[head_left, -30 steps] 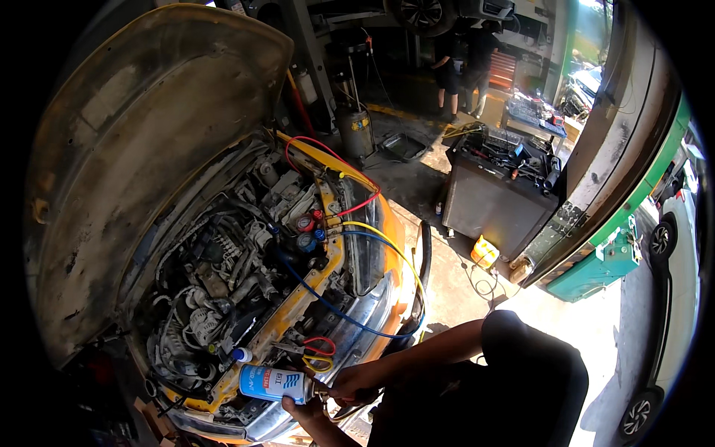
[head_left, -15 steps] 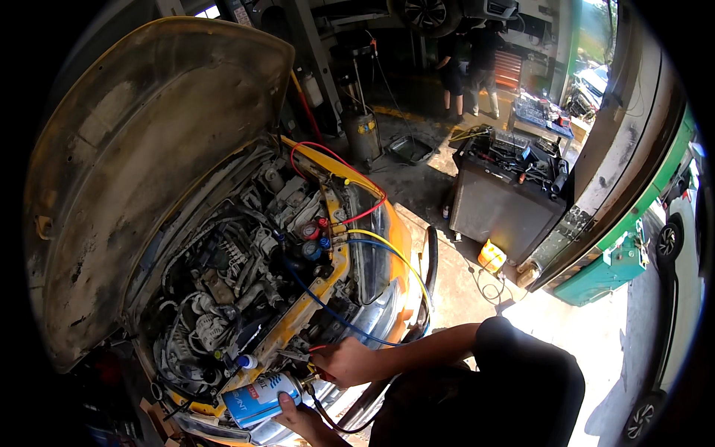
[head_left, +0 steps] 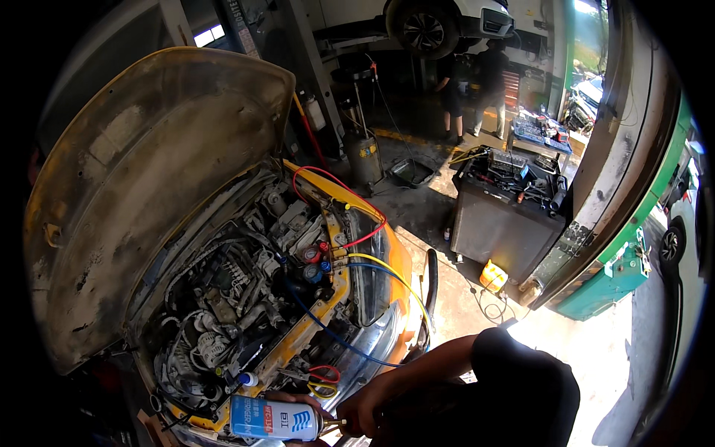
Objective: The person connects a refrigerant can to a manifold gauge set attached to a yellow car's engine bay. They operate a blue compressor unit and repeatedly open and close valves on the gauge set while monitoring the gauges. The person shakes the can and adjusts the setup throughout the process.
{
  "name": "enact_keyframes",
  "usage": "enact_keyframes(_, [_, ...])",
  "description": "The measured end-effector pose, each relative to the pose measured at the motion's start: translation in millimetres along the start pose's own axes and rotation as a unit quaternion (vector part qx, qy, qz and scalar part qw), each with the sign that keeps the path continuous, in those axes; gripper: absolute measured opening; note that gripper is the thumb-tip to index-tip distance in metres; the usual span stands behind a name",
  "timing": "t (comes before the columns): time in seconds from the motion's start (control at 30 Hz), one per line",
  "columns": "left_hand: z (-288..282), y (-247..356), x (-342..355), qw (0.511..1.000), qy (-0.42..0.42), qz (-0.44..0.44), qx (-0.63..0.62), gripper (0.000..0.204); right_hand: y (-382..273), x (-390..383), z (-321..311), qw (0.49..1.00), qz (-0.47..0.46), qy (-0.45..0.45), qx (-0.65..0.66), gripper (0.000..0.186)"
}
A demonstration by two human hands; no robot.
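A yellow car's engine bay [head_left: 231, 279] spreads below, dusty and grey, under its raised hood [head_left: 171, 141]. Beyond lies a workshop with a concrete floor, sunlit at right and shaded at the back, a dark cabinet [head_left: 499, 227] topped with tools, and a green metal box [head_left: 607, 287] by the doorway.

The blue and white can [head_left: 275, 419] lies on its side in the air over the front edge of the bay. The left hand [head_left: 304, 400] is clamped around it near its top end; the right hand [head_left: 363, 411] is curled by the brass fitting [head_left: 334, 422] there, but I cannot tell whether it is closed on it.

Half a second ago the can slanted, its top end higher; now it is nearly level, and the right hand sits lower, uncovering the red and yellow looped handles [head_left: 323, 390].

Counted: one can, two gauges [head_left: 311, 264], three hoses (red [head_left: 384, 218], yellow [head_left: 402, 276], blue [head_left: 348, 346]), one yellow jug [head_left: 493, 276] on the floor, two other people [head_left: 489, 86] at the back
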State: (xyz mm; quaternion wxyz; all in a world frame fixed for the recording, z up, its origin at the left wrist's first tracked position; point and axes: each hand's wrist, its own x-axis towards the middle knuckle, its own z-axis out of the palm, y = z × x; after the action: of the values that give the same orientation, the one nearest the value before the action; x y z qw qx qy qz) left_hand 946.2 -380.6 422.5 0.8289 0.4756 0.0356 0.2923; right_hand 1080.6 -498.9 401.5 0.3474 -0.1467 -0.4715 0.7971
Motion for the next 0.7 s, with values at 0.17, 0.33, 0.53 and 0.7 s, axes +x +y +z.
enact_keyframes(0.17, [6,-11,-9,0.945,0.184,0.177,0.203,0.079,-19,-1,2,0.62,-0.113,0.493,-0.6,0.03])
enact_keyframes(0.33, [13,-4,15,0.995,-0.086,-0.021,-0.044,0.079,22,-8,-22,0.99,-0.013,0.098,-0.1,0.026])
enact_keyframes(0.53, [12,-26,3,0.948,0.178,0.226,0.137,0.086,-9,-8,0,0.718,-0.133,0.471,-0.495,0.023])
enact_keyframes(0.7, [0,-18,21,0.996,0.048,0.041,0.064,0.08,-7,-19,-2,0.848,-0.114,0.413,-0.313,0.022])
